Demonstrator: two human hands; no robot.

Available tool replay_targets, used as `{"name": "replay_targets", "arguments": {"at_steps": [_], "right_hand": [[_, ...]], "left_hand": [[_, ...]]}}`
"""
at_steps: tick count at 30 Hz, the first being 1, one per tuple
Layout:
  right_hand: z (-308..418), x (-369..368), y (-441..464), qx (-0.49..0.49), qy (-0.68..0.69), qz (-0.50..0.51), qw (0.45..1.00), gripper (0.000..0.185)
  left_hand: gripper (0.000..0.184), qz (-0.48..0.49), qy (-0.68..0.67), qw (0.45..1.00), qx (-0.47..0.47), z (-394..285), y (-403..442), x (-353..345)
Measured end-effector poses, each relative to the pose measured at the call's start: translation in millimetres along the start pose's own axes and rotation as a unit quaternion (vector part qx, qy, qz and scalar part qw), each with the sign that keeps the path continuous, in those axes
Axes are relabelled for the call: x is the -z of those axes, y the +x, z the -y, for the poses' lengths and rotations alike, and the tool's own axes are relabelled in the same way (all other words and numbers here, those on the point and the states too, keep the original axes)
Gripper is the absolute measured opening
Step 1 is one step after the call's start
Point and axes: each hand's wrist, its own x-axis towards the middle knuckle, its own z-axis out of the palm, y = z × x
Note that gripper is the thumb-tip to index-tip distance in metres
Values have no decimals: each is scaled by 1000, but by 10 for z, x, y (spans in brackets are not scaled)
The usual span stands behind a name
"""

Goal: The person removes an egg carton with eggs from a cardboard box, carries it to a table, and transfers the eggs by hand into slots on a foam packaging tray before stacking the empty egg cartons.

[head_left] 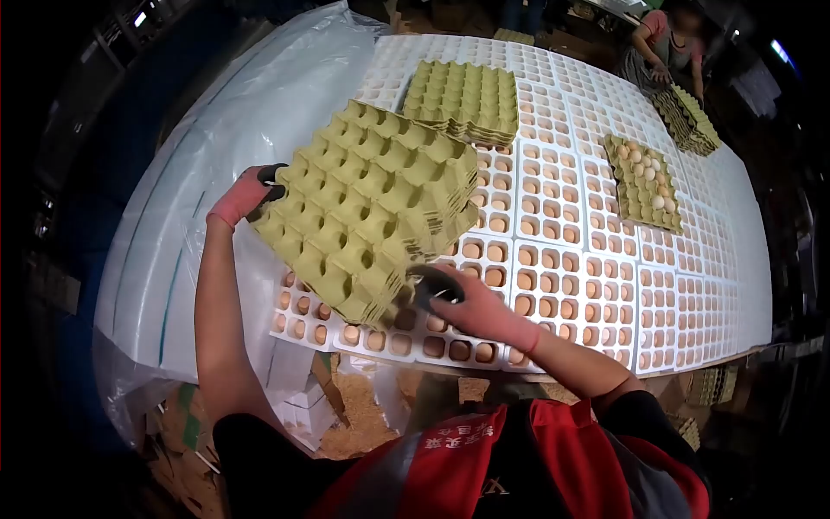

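Note:
A stack of yellow-green egg trays (363, 199) hangs tilted over the white foam trays, held between both hands. My left hand (246, 195), in a pink and dark glove, grips its left edge. At the lower right corner of the stack, my right hand (462, 303), gloved alike, has its fingers closed on the edge. No eggs show in the held stack. Beneath and to the right, white foam trays (549, 242) hold brown eggs in their square cells; some are hidden by the stack.
Another stack of egg trays (462, 95) lies behind. To the right sits an egg tray with several eggs (644, 182). At the back right, a person (674, 48) touches a further tray stack (687, 117). Plastic-wrapped material (233, 112) borders the left side.

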Motion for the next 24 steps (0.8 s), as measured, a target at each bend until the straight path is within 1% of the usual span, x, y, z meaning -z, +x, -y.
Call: {"name": "replay_targets", "arguments": {"at_steps": [1, 2, 3, 4, 5, 6, 7, 8, 9, 10, 11, 12, 13, 14, 15, 16, 17, 19, 20, 21, 23, 24], "right_hand": [[-30, 194, 74, 39, -11, -48, 998, 36], [136, 364, 115, 66, -31, -184, 980, 29], [29, 567, 284, 118, -13, -298, 947, 31], [36, 784, 478, 121, 29, -339, 932, 37], [-79, 925, 737, 153, 38, -360, 920, 46], [-84, 1030, 944, 131, 20, -320, 938, 55], [-152, 1091, 1197, 108, 16, -264, 958, 63], [-170, 1096, 1348, 96, 34, -201, 974, 59], [-302, 1164, 1526, 28, 118, -86, 989, 51], [-145, 1200, 1423, 1, 108, -45, 993, 46], [45, 1263, 1317, -24, 93, 0, 995, 42], [-224, 1323, 1438, 218, -115, -3, 969, 35], [-131, 1294, 1309, 230, -137, -48, 962, 29], [-137, 1263, 1238, 155, -30, -70, 985, 28], [-151, 1247, 1190, 75, 77, -87, 990, 28], [-167, 1216, 1186, 8, 164, -111, 980, 31], [-212, 1180, 1187, 5, 135, -104, 985, 32], [-369, 1091, 1250, 4, 83, -91, 992, 35], [-401, 1037, 1278, -3, 116, -39, 992, 43], [-443, 1084, 1277, -31, 136, -8, 990, 45], [-234, 1168, 985, -97, 171, 59, 979, 49], [-436, 1153, 990, 0, 119, 74, 990, 50]], "left_hand": [[48, -78, 24, 996, -36, 27, -39, -49], [48, -158, 47, 984, -71, 25, -145, -159], [48, -242, 70, 962, -105, 8, -280, -281], [50, -351, 109, 922, -123, 1, -475, -438], [50, -447, 52, 887, -107, -111, -700, -659], [50, -512, -51, 855, -59, -147, -936, -929], [49, -529, -106, 842, 6, 143, -1099, -1293], [53, -409, -130, 903, -19, 735, -1286, -1768], [55, -371, -11, 928, -32, 574, -1329, -1997], [57, -338, 106, 934, -54, 407, -1372, -2226], [56, -312, -91, 944, -53, 132, -1410, -2244], [56, -277, -286, 916, -54, -324, -1433, -2219], [55, -241, -387, 887, -66, -572, -1430, -2134], [55, -207, -485, 847, -70, -818, -1427, -2048], [54, -186, -500, 842, -84, -953, -1423, -1981], [53, -168, -517, 834, -94, -1031, -1436, -1976], [52, -175, -513, 838, -62, -946, -1429, -2003], [51, -187, -499, 846, 2, -573, -1336, -2075], [49, -221, -492, 841, -31, -547, -1312, -2169], [49, -210, -462, 861, -18, -522, -1277, -2133], [51, -187, -409, 893, 19, -472, -1287, -2046], [52, -192, -369, 909, 17, -394, -1346, -2053]]}}
